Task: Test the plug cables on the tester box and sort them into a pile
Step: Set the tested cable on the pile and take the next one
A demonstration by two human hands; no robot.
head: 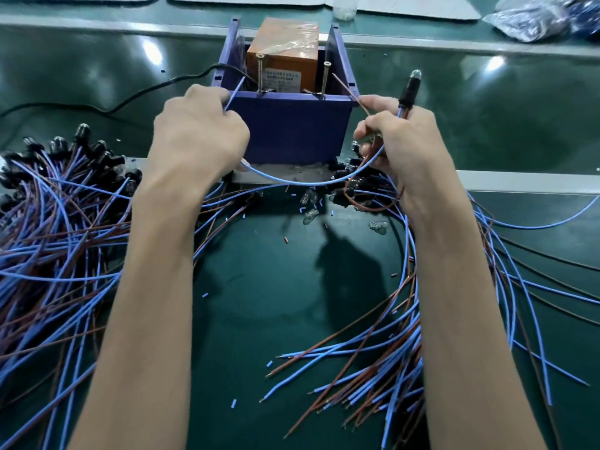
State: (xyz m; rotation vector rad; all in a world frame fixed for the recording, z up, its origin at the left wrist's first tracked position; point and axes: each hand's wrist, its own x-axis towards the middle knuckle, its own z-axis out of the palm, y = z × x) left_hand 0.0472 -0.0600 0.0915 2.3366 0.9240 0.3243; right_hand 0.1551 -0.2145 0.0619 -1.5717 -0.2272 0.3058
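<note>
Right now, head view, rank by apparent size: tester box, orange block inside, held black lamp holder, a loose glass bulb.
1. blue tester box
2. orange block
3. black lamp holder
4. loose glass bulb, only somewhat smaller than the holder

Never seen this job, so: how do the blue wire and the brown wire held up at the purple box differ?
The blue wire is pinched in the left hand, the brown wire in the right hand. The blue tip points at the left screw, the brown tip the right screw. Blue sags in a long arc between the hands; brown bends in a tighter curve. Both rise toward the tester box.
</note>
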